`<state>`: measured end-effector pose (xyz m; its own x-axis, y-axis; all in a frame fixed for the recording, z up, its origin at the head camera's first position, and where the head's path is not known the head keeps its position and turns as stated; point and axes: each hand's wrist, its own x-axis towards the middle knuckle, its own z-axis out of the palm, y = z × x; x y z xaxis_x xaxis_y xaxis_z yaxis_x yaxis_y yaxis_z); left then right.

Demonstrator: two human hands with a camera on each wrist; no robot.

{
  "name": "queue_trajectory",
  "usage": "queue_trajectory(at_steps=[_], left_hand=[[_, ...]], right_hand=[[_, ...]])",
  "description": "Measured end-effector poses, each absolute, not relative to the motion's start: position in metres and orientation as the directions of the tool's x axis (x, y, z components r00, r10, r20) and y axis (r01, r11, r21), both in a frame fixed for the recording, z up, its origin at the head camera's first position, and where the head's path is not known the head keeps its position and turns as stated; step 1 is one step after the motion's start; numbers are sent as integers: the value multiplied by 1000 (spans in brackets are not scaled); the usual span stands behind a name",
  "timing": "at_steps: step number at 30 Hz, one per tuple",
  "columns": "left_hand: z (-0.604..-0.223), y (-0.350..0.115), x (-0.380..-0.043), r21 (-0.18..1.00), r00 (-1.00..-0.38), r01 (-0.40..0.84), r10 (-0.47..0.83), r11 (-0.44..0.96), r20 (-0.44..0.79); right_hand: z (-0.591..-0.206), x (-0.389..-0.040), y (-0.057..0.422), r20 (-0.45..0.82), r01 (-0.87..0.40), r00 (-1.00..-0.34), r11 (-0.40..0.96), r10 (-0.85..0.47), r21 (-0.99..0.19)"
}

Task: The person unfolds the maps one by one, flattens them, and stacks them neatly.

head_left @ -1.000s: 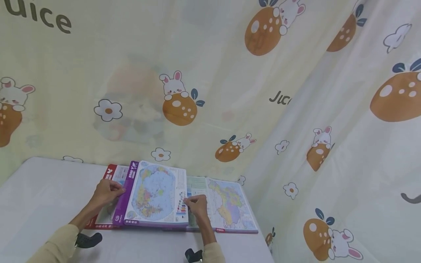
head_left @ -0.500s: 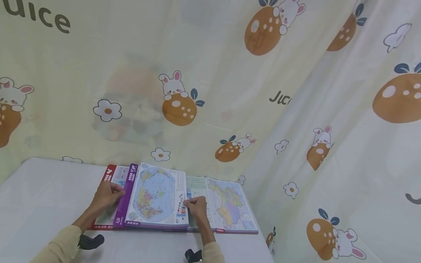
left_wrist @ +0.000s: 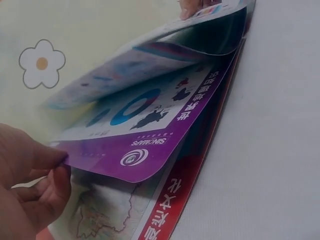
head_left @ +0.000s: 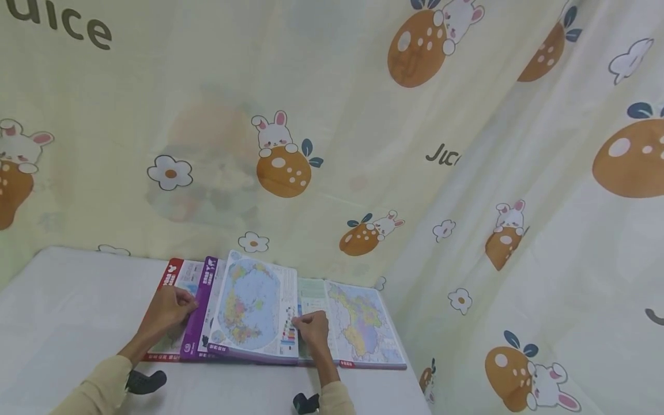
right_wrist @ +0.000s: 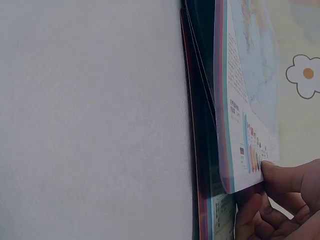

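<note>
A purple-edged atlas (head_left: 196, 317) lies open across another open atlas with red edging (head_left: 162, 357). My left hand (head_left: 167, 311) pinches the purple cover edge between thumb and fingers, as the left wrist view shows on the purple strip (left_wrist: 112, 162). At the opposite side, my right hand (head_left: 313, 328) pinches the outer edge of a world map page (head_left: 254, 305). In the left wrist view that page block (left_wrist: 150, 50) arches up off the inside of the cover. The right wrist view shows my right thumb on top of the page's corner area, fingers below.
Beneath, the red-edged atlas shows a coloured map page (head_left: 363, 323) to the right. Both atlases rest on a white-covered table (head_left: 67, 311). A curtain (head_left: 332, 86) printed with rabbits and fruit hangs behind and along the right side.
The world map page block has shifted slightly right and lifted, baring more of the inside of the purple cover. Both hands keep their pinches with little movement.
</note>
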<state>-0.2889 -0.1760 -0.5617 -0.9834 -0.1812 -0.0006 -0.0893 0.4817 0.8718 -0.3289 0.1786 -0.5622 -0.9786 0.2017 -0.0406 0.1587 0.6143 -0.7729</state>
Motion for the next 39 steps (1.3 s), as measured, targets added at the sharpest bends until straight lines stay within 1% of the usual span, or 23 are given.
queue_trajectory(at_steps=[6,9,12,14,19,22,26,31,35,39], left_hand=[[-562,-175,-290,872,-981,-91,-192,481,4],[-564,-175,-289,871,-982,-83,-188,483,10],[-565,-177,-288,869,-983,-78,-185,488,16],[-566,-179,-288,866,-982,-75,-190,494,23],[-565,-183,-288,858,-979,-68,-202,510,43],[-566,-186,-289,854,-978,-66,-205,516,49],[-569,-192,-287,853,-975,-70,-215,517,51],[-570,-199,-283,851,-971,-72,-231,520,58],[-569,-201,-283,850,-968,-64,-238,523,73],[-569,-203,-283,849,-966,-66,-246,525,77]], right_hand=[[-578,-345,191,-5,126,-982,627,190,-769],[-576,-347,196,-1,119,-982,618,188,-777],[-583,-353,205,29,98,-981,624,190,-776],[-575,-351,207,11,122,-978,615,208,-779],[-553,-339,208,28,145,-965,617,262,-773],[-552,-337,215,65,127,-958,616,279,-777],[-553,-336,225,81,125,-950,605,301,-787],[-553,-339,236,69,160,-938,599,341,-785],[-553,-342,244,78,159,-934,598,350,-785],[-552,-343,249,51,176,-932,572,359,-801]])
